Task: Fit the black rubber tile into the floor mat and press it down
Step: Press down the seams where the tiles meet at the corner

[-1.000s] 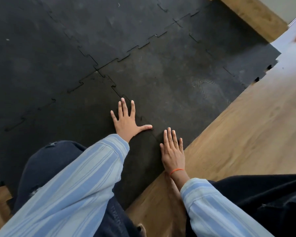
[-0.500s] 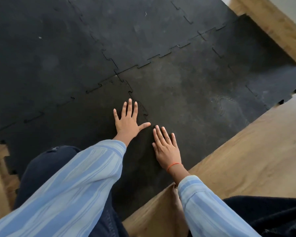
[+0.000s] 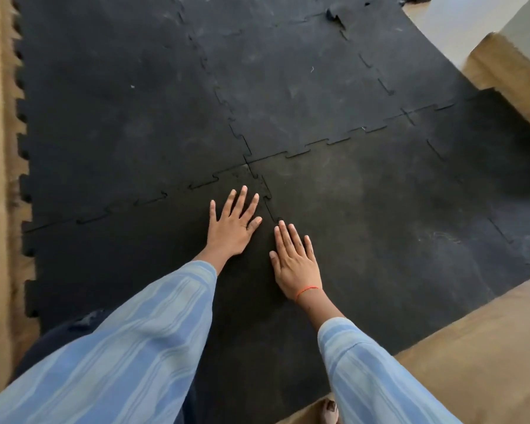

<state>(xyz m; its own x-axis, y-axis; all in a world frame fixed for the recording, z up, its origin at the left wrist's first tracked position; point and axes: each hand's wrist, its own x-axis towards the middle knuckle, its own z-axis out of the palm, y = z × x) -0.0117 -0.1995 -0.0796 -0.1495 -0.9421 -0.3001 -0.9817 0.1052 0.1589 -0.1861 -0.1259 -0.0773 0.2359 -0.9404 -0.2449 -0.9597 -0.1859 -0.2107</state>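
the black rubber tile (image 3: pixel 129 264) is laid at the near left of the floor mat (image 3: pixel 288 87), with its toothed edges set into the tiles beside it. the left hand (image 3: pixel 231 228) is pressed flat on the tile near its far right corner, its fingers (image 3: pixel 242 197) spread wide and holding nothing. the right hand (image 3: pixel 296 264) is laid flat just beside it, near the zigzag seam (image 3: pixel 268 206), its fingers (image 3: pixel 285 237) kept close together and holding nothing too. a thin orange band (image 3: pixel 308 289) is worn on the right wrist.

wooden floor (image 3: pixel 471 362) is seen around the mat — on the left, the right and the near side. loose teeth are left open along the mat's left edge (image 3: pixel 23 148). at the far side one tile corner (image 3: pixel 334 15) is lifted up a bit.

much of the tile's near part is hidden by the striped blue sleeves (image 3: pixel 129 356) and a dark blue knee (image 3: pixel 55 335). part of a foot (image 3: pixel 329 410) is cut off at the bottom edge. whether the seam under the right hand is pushed all the way in cannot be told — the tiles are dark and a little blurred.
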